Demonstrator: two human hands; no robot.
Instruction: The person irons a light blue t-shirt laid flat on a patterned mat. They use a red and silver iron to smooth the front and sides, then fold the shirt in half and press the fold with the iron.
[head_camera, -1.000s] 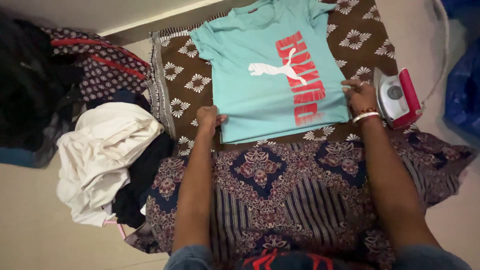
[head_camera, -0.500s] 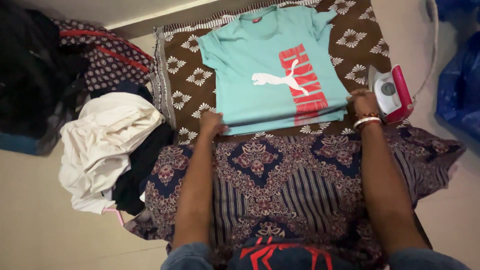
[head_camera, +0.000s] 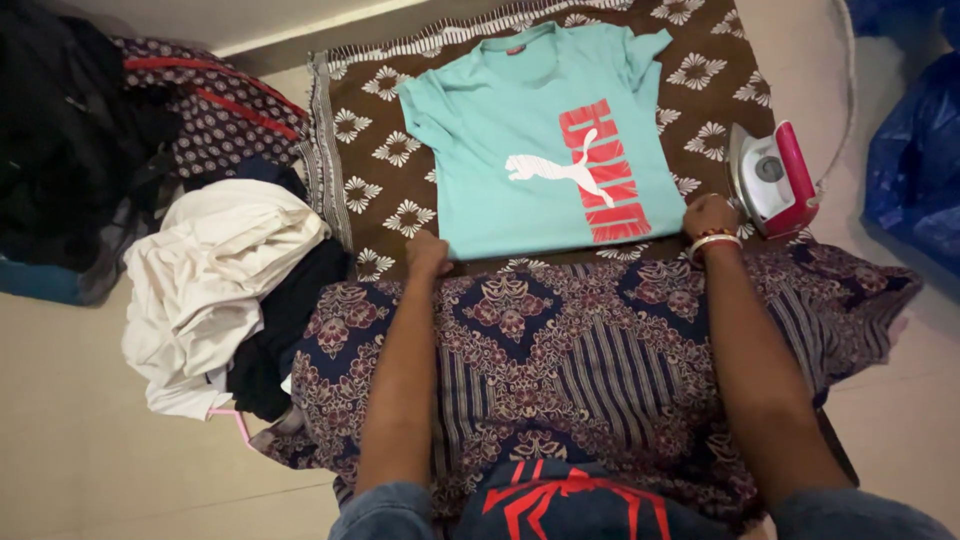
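Note:
A turquoise T-shirt (head_camera: 520, 130) with a red and white print lies flat, front up, on a brown flowered cloth (head_camera: 375, 190). My left hand (head_camera: 427, 255) grips the shirt's bottom hem at its left corner. My right hand (head_camera: 708, 215), with bangles at the wrist, grips the hem at the right corner. Both hands rest at the seam between the brown cloth and a dark blue patterned cloth (head_camera: 560, 350) that covers my lap.
A white and pink clothes iron (head_camera: 770, 180) stands just right of my right hand, its cord running up the floor. A heap of white and dark clothes (head_camera: 215, 290) lies at left, a dark bag (head_camera: 70, 140) behind it. Blue plastic (head_camera: 910, 150) sits at far right.
Both hands have drawn the shirt's bottom hem toward me and closed on it. The shirt now lies a little shorter and flatter; the view has shifted slightly.

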